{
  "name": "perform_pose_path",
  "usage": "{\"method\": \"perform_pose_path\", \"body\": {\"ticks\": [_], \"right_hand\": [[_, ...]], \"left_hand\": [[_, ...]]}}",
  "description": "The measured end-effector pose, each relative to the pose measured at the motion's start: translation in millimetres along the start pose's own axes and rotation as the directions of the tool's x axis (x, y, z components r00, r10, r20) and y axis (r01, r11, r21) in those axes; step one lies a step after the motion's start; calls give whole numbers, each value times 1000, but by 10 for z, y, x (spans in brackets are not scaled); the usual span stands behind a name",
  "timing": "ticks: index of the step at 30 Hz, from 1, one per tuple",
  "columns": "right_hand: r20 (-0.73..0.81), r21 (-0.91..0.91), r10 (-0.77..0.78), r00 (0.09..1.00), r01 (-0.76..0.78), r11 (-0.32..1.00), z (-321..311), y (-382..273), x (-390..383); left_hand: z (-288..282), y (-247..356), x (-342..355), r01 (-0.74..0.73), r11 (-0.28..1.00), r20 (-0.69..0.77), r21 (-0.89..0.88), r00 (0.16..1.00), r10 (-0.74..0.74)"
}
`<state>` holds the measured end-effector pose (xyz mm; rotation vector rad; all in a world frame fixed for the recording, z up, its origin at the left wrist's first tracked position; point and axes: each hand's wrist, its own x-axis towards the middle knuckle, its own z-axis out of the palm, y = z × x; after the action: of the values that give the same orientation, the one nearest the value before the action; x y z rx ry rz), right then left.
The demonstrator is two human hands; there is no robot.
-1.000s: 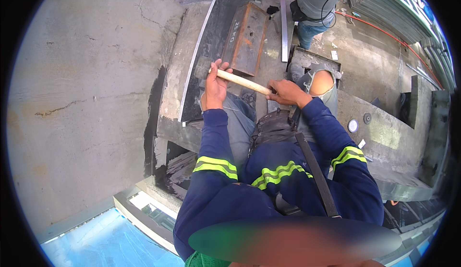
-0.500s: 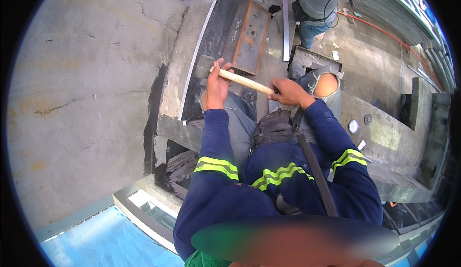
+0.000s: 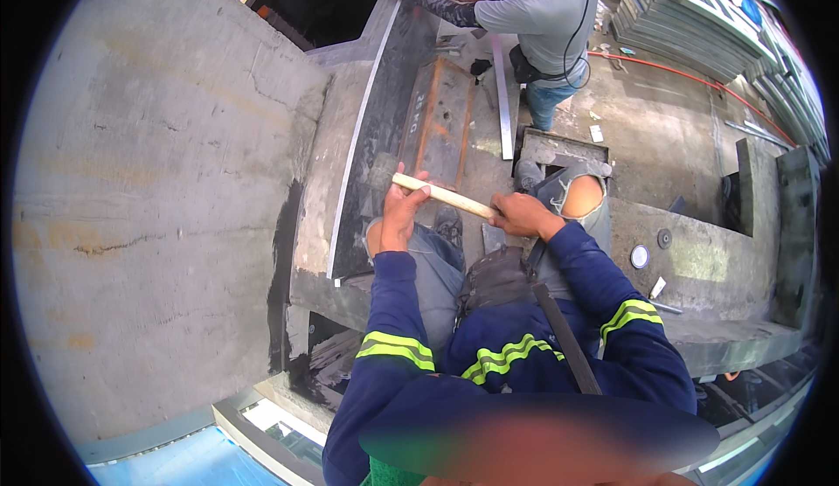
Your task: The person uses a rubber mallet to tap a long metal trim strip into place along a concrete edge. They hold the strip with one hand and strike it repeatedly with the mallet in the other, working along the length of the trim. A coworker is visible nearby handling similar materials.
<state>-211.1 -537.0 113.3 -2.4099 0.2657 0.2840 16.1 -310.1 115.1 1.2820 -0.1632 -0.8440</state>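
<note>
My right hand (image 3: 528,216) grips the lower end of a hammer (image 3: 450,197) with a pale wooden handle. Near its head, my left hand (image 3: 400,218) holds the handle between thumb and fingers. The blocky grey head blends into the dark panel behind it, so its outline is hard to make out. The hammer lies nearly level across my lap, tilted slightly down toward the right. Beyond my left hand runs a long dark panel (image 3: 377,128) with a pale metal edge.
A co-worker (image 3: 559,14) in a grey shirt stands ahead, hands at the panel's far end. Around lie a rusty steel box section (image 3: 446,119), a metal strip (image 3: 504,110), a round white lid (image 3: 640,256) and stacked metal frames (image 3: 690,27). A concrete wall (image 3: 166,197) rises at left.
My view has shifted upward, bringing the co-worker's arms and a dark opening into sight. The hammer stays in both hands, its head now less distinct against the panel.
</note>
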Motion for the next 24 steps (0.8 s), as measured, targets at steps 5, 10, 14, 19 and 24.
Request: {"method": "perform_pose_path", "body": {"ticks": [5,10,14,19,24], "right_hand": [[60,25,-52,997,50,998,-27,-39,18],[17,25,-141,990,140,990,41,-95,73],[31,-9,-121,992,122,993,100,-119,114],[21,-47,-104,994,105,993,90,-137,121],[-9,-15,-120,993,120,993,36,-219,89]], "left_hand": [[28,2,2,3,1000,30,25,1000,-3],[105,12,-22,28,1000,59,11,998,-29],[168,26,-8,24,999,55,35,998,-26],[252,8,10,-18,1000,53,15,998,17],[304,-24,48,-41,999,40,7,998,41]]}}
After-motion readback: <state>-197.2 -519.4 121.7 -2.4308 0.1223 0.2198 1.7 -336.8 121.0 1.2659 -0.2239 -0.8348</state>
